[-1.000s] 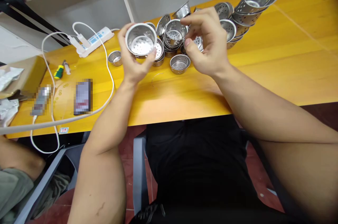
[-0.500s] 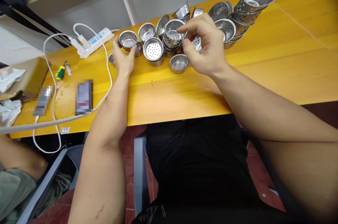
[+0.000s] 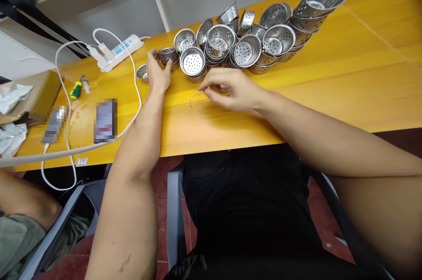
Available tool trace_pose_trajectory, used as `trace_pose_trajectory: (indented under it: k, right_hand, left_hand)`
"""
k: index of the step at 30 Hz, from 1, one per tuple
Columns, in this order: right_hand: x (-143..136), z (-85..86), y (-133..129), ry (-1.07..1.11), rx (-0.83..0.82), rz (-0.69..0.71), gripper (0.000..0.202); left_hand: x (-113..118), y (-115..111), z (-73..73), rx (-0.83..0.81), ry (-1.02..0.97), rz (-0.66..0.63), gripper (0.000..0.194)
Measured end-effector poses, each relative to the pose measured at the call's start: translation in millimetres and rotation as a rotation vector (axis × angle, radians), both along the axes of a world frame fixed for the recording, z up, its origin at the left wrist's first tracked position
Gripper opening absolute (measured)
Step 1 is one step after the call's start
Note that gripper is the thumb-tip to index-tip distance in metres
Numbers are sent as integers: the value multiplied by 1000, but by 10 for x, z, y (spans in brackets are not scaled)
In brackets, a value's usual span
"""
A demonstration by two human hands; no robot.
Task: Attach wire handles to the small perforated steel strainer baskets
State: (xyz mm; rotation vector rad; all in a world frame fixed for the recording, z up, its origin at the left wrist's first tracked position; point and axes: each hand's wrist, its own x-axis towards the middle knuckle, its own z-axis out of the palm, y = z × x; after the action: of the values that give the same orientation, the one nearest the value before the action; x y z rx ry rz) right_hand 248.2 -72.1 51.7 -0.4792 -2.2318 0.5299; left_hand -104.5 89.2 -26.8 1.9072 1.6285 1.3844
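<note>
Several perforated metal cups, some nested or stacked, stand along the back of the yellow table, among them a front cup [image 3: 192, 62] and a tall tilted stack [image 3: 308, 23] at the right. My left hand [image 3: 158, 71] has its fingers around a small tilted cup [image 3: 168, 55] at the left end of the group. Over the table in front of the cups is my right hand [image 3: 227, 89], its thumb and forefinger close together at the end of a thin curved wire [image 3: 191, 100]. A cup lies mostly hidden behind that hand.
A white power strip [image 3: 120, 53] with cables stands at the back left. A green-yellow screwdriver [image 3: 76, 90], two phones and a cardboard box [image 3: 42, 95] lie at the left. Another person's leg [image 3: 26, 196] shows at lower left.
My right hand has moved down and left from the cups to the wire. The cup at my left hand has gone lower and tilted.
</note>
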Motion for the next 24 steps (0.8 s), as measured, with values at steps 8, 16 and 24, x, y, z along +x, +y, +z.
trace_pose_trajectory:
  k: [8, 16, 24]
  right_hand:
    - [-161, -222, 7, -484, 31, 42, 53]
    - [-231, -266, -36, -572, 119, 0, 59]
    - [-224, 104, -105, -837, -90, -113, 24]
  left_hand:
    - [-133, -332, 411, 93, 102, 304, 82]
    - [-104, -502, 436, -284, 67, 476, 102]
    - [-16, -461, 660, 222, -46, 313, 126]
